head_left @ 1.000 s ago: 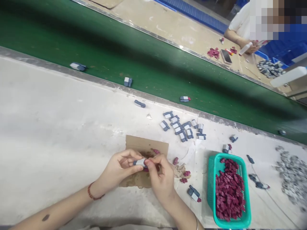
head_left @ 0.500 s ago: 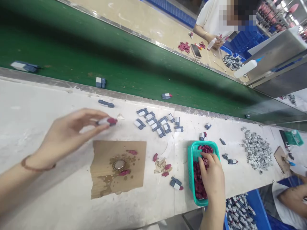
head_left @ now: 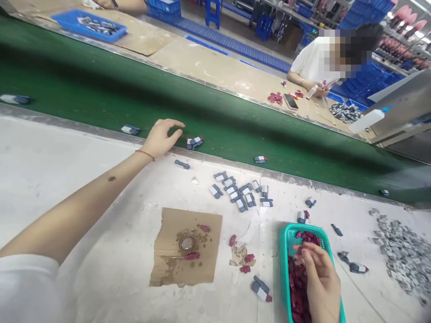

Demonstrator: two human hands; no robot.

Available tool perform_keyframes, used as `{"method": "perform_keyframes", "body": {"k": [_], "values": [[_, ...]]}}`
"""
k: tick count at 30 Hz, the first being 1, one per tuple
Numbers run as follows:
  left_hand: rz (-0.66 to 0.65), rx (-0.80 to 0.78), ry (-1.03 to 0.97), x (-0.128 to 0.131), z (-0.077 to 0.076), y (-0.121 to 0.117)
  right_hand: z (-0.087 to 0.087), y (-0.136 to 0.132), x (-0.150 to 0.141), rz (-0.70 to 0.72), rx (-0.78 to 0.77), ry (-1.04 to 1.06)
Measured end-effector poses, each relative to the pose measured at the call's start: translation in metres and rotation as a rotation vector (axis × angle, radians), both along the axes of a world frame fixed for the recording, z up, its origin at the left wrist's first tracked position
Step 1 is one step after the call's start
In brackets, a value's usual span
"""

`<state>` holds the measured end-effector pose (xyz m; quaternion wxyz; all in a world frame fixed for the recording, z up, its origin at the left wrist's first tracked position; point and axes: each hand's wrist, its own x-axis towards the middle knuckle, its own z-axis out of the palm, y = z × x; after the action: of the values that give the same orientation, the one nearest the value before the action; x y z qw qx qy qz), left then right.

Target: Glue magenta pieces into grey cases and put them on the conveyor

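My left hand (head_left: 164, 137) reaches over the green belt (head_left: 222, 130) with its fingers apart and nothing in them. Just right of its fingertips, a small blue-grey and white plastic part with a red tip (head_left: 195, 142) lies against another such part. My right hand (head_left: 321, 278) is above the teal basket (head_left: 284, 273), its thumb and fingers pinched on a small dark red piece (head_left: 297, 249), partly hidden. More dark red pieces (head_left: 298, 291) fill the basket. Several blue-grey and white parts (head_left: 240, 192) lie grouped on the white table.
A stained cardboard sheet (head_left: 161, 269) holds a round cap-like thing (head_left: 186, 243) and two red pieces. Many small grey pieces (head_left: 402, 246) are heaped at the right. Across the belt, a person (head_left: 311, 63) works near a white bottle with a blue tip (head_left: 368, 120).
My left hand has moved from above the table to the belt and let go of the red-tipped part it held. My right hand has lifted slightly with a red piece. The view has shifted.
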<state>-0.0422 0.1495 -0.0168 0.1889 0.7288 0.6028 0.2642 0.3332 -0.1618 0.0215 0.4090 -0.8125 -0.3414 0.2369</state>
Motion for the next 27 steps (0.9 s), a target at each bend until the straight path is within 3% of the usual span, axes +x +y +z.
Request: {"method": "perform_keyframes", "body": {"k": [3,8,12,15,20,23,27], "values": [[-0.045,0.028,0.113,-0.022,0.001,-0.002,0.004,0.004,-0.024,-0.074,0.094,0.236],[-0.154,-0.028,0.159,-0.036,-0.003,-0.011,-0.004,0.021,-0.062,-0.024,0.127,0.462],[-0.279,-0.078,0.160,-0.006,-0.009,-0.007,-0.011,0.038,-0.087,0.028,0.186,0.545],[-0.297,-0.124,0.097,0.027,-0.010,0.002,-0.012,0.048,-0.102,0.041,0.202,0.631],[-0.223,-0.188,-0.022,0.046,-0.008,0.008,-0.016,0.056,-0.118,0.079,0.143,0.783],[-0.116,-0.221,-0.130,0.034,-0.006,0.003,-0.023,0.057,-0.124,0.174,0.090,0.765],[0.067,-0.338,-0.458,0.009,0.003,-0.012,-0.035,0.057,-0.137,0.364,0.048,0.567]]}}
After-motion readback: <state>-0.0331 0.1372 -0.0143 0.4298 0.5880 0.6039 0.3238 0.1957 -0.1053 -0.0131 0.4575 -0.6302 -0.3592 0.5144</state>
